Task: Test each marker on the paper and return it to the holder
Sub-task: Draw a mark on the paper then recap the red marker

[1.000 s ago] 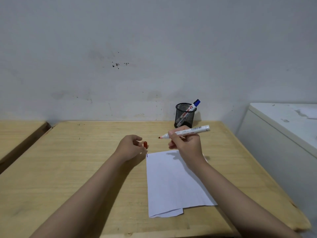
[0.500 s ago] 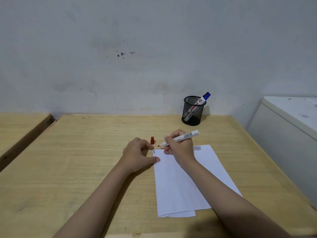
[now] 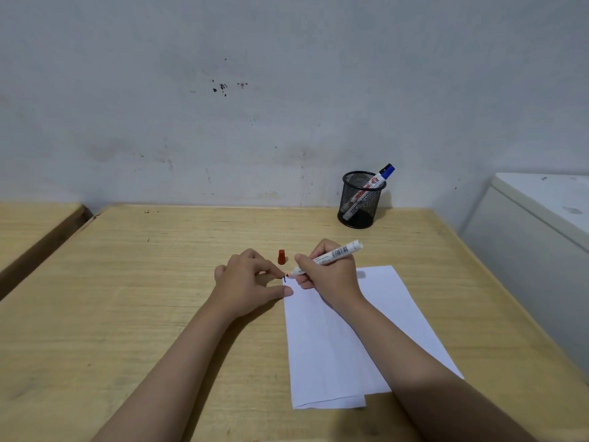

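Note:
My right hand (image 3: 328, 275) grips a white marker (image 3: 331, 257) with its red tip down at the top left corner of the white paper (image 3: 347, 339), beside a short dark stroke. My left hand (image 3: 247, 282) rests on the table with its thumb pressing the paper's left edge; it holds nothing. The marker's red cap (image 3: 281, 256) stands upright on the wood just behind the two hands. A black mesh holder (image 3: 360, 199) stands at the back right with a blue-capped marker (image 3: 376, 181) leaning in it.
The wooden table (image 3: 127, 298) meets a grey wall at the back. A second wooden surface (image 3: 28, 228) lies to the left across a gap. A white cabinet (image 3: 538, 237) stands close at the right edge.
My left hand set the red cap upright on the table and moved onto the paper's edge. My right hand lowered the marker from the air down to the paper's corner.

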